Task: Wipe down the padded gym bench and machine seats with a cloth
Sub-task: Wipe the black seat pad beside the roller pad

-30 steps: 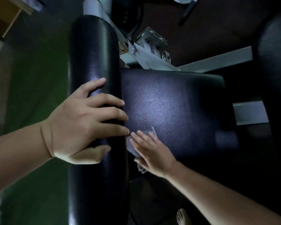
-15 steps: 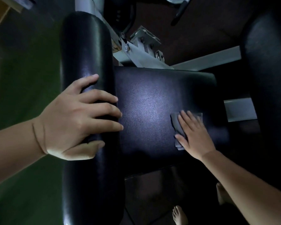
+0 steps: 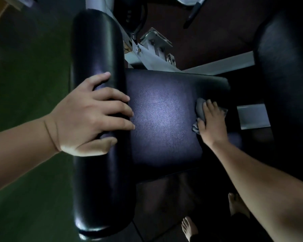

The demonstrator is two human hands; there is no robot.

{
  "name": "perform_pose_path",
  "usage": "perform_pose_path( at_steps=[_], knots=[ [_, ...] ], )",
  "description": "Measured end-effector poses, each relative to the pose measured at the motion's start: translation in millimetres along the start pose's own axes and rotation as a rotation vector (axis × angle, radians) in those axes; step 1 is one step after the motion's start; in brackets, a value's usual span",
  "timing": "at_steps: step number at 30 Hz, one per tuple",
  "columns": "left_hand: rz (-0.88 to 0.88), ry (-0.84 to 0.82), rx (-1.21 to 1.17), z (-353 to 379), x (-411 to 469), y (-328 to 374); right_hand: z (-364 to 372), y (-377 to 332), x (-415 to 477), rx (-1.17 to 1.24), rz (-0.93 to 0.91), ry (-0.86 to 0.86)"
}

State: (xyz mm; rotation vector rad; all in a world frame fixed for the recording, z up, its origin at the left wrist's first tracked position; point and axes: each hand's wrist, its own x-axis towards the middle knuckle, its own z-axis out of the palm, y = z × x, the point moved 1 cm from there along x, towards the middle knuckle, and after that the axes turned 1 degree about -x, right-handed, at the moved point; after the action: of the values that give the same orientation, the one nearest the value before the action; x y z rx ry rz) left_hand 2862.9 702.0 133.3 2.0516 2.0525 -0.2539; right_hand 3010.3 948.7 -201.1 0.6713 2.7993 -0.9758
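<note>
A flat black padded seat [image 3: 164, 119] lies in the middle, lit by a bright patch. Beside it on the left stands a long black roller pad [image 3: 98, 55]. My left hand [image 3: 89, 117] grips the roller pad, fingers curled over its top and thumb underneath. My right hand [image 3: 212, 123] presses a small grey cloth [image 3: 199, 109] flat against the seat near its right edge. The cloth bunches out past my fingers on the left side.
A white metal frame and bracket [image 3: 154, 49] run behind the seat. Another black pad [image 3: 285, 75] rises at the right. A white bar end [image 3: 252, 116] sticks out right of the seat. My bare feet [image 3: 189, 229] stand on the dark floor below; green flooring lies left.
My right hand has slid the cloth across the seat from its left near corner to its right edge. My left hand has kept its grip on the roller pad.
</note>
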Motion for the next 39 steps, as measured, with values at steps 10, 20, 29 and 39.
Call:
perform_pose_path(
  at_steps=[10,20,29,39],
  knots=[
    [-0.164,0.151,0.033,2,-14,3,-69,-110,-34,0.304,0.082,-0.005],
    [-0.863,0.483,-0.363,23,-54,19,-156,-281,-75,0.556,-0.131,0.162],
    [-0.784,0.408,-0.591,56,-106,24,-130,-347,-107,-0.026,-0.321,0.073],
    [-0.765,0.352,-0.655,56,-107,19,-142,-362,-65,-0.25,-0.228,0.027]
  ],
)
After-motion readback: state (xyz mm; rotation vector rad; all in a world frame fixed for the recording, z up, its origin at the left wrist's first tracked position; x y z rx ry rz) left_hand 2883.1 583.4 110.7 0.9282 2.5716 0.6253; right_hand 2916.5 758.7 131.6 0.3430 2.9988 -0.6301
